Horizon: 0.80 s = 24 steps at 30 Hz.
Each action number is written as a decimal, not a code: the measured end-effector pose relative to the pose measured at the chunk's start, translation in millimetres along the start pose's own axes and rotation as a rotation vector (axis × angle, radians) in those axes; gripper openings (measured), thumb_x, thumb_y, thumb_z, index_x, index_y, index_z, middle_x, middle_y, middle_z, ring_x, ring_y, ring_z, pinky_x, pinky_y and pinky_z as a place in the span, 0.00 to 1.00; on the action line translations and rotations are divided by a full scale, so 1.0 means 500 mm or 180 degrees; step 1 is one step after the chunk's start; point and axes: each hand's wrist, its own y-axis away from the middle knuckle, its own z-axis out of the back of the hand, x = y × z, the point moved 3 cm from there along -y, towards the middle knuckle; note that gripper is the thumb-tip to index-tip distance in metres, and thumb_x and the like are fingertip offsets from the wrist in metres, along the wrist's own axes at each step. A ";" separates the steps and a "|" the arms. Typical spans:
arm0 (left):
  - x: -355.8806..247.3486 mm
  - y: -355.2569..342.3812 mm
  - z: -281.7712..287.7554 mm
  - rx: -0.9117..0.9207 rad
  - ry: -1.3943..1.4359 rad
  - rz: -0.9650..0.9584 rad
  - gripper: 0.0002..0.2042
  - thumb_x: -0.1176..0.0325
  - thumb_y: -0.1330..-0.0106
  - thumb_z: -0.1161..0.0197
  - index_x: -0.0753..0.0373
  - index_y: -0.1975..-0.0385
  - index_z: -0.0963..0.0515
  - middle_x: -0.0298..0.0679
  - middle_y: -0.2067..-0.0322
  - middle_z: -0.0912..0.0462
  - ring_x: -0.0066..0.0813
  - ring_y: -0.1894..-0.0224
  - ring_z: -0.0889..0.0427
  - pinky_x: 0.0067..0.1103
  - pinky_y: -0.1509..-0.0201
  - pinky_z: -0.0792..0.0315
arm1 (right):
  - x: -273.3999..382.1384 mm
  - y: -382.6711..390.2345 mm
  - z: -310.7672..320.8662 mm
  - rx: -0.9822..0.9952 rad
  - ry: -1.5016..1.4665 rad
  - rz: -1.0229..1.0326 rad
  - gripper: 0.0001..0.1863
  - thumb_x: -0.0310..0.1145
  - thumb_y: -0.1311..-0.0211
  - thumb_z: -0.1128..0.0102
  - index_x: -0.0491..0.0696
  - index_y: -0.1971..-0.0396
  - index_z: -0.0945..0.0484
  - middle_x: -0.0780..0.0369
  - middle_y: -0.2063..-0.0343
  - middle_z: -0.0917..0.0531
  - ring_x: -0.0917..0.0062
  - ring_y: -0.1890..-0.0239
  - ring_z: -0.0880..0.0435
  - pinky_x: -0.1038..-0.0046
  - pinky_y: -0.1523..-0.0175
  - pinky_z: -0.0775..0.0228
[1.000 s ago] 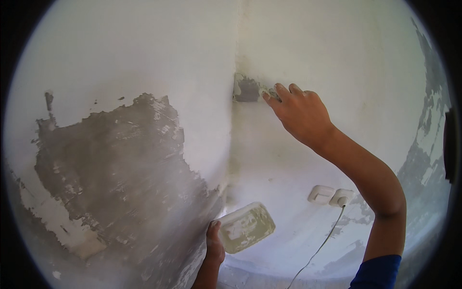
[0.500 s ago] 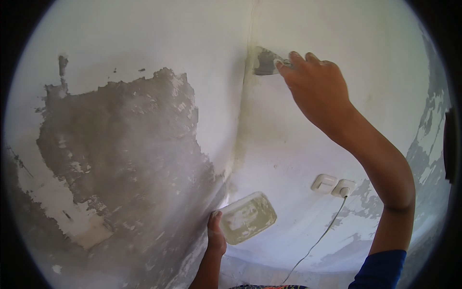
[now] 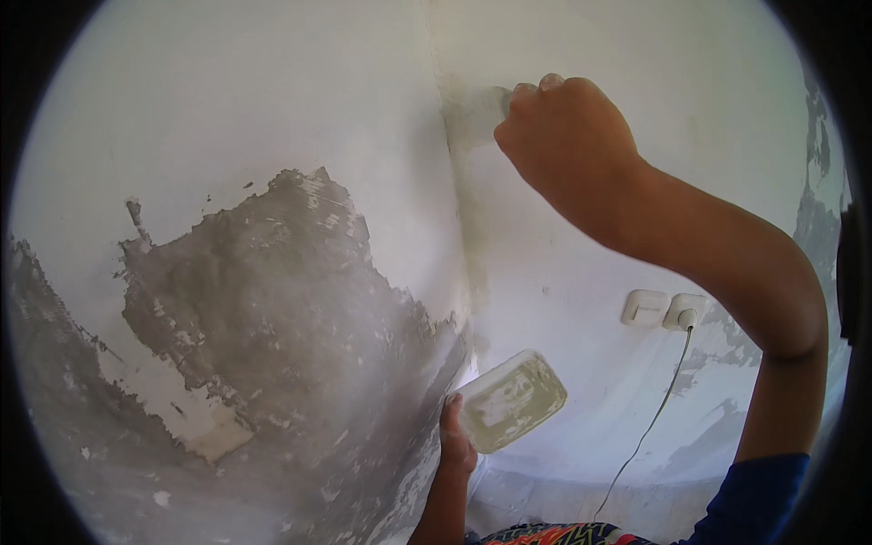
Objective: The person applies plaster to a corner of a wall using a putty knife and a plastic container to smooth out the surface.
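At the upper right, my right hand point(image 3: 568, 136) grips a putty knife point(image 3: 500, 104), mostly hidden behind my fingers, on the pale wall point(image 3: 718, 145) just right of the inside corner. Low in the middle, my left hand point(image 3: 454, 434) holds a translucent rectangular plastic container point(image 3: 513, 400) by its left end. White putty smears show in the container. Around the knife the wall has a faint grey-green, damp-looking tint.
The left wall carries a large rough grey patch point(image 3: 254, 300) with flaking white edges. A white switch point(image 3: 645, 309) and a socket point(image 3: 686, 312) with a plug and hanging cord point(image 3: 668, 395) are below my right arm. Patterned fabric point(image 3: 554, 534) shows at the lower edge.
My right hand has risen and turned, so its back now hides most of the knife blade. The view has shifted, and the container appears farther right and higher, still held.
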 end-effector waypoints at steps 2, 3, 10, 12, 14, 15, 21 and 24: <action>-0.011 0.013 -0.001 -0.0088 -0.0116 -0.0035 0.25 0.49 0.25 0.42 0.63 0.39 0.25 0.40 0.44 0.19 0.33 0.43 0.20 0.31 0.35 0.28 | 0.010 0.005 0.000 -0.0279 0.0045 -0.0020 0.06 0.24 0.52 0.29 0.51 0.80 0.16 0.65 0.75 0.19 0.76 0.68 0.16 0.75 0.68 0.26; -0.013 0.019 0.000 -0.0133 -0.0173 -0.0045 0.28 0.47 0.24 0.43 0.63 0.36 0.26 0.41 0.42 0.19 0.34 0.41 0.20 0.32 0.33 0.28 | 0.017 0.007 -0.004 -0.0413 0.0068 -0.0028 0.06 0.24 0.52 0.29 0.52 0.81 0.16 0.65 0.75 0.19 0.76 0.68 0.16 0.75 0.67 0.27; -0.009 0.035 -0.013 -0.0180 -0.0299 -0.0065 0.30 0.45 0.24 0.45 0.63 0.33 0.28 0.42 0.40 0.20 0.37 0.38 0.21 0.35 0.32 0.28 | 0.052 0.011 -0.093 -0.0341 -0.0144 0.0148 0.01 0.26 0.46 0.31 0.47 0.74 0.15 0.66 0.70 0.18 0.76 0.64 0.16 0.75 0.67 0.23; -0.011 0.040 -0.007 -0.0117 -0.0208 0.0036 0.30 0.45 0.24 0.45 0.63 0.32 0.29 0.42 0.39 0.21 0.38 0.37 0.22 0.35 0.31 0.28 | 0.049 0.034 -0.109 -0.0257 -0.0235 0.0038 0.01 0.26 0.45 0.32 0.47 0.73 0.16 0.66 0.69 0.18 0.76 0.64 0.17 0.76 0.67 0.23; -0.017 0.053 -0.005 -0.0193 -0.0186 0.0079 0.31 0.45 0.24 0.45 0.63 0.32 0.29 0.43 0.39 0.21 0.38 0.37 0.22 0.35 0.31 0.28 | 0.050 0.088 -0.094 -0.0174 -0.0232 -0.0018 0.01 0.26 0.44 0.33 0.47 0.72 0.16 0.65 0.68 0.19 0.76 0.63 0.17 0.75 0.65 0.23; -0.021 0.063 -0.007 -0.0234 -0.0163 0.0095 0.31 0.44 0.24 0.45 0.63 0.32 0.29 0.43 0.39 0.21 0.38 0.37 0.22 0.35 0.31 0.28 | 0.048 0.120 -0.069 -0.0139 -0.0226 -0.0035 0.01 0.26 0.44 0.34 0.47 0.71 0.16 0.65 0.68 0.19 0.76 0.63 0.18 0.75 0.64 0.23; 0.023 0.084 -0.035 -0.0176 0.0188 0.0071 0.31 0.44 0.23 0.46 0.64 0.33 0.28 0.44 0.39 0.20 0.39 0.37 0.20 0.35 0.31 0.27 | -0.006 0.314 -0.056 0.0127 -0.1627 -0.0060 0.18 0.25 0.43 0.35 0.45 0.51 0.16 0.58 0.67 0.18 0.68 0.64 0.15 0.68 0.68 0.26; 0.020 0.106 -0.039 -0.0201 0.0160 -0.0122 0.30 0.45 0.22 0.47 0.64 0.33 0.29 0.43 0.39 0.20 0.39 0.37 0.21 0.34 0.31 0.27 | 0.022 0.411 -0.093 0.0296 -0.2792 0.0005 0.24 0.24 0.44 0.35 0.41 0.44 0.20 0.55 0.68 0.19 0.62 0.67 0.16 0.61 0.70 0.25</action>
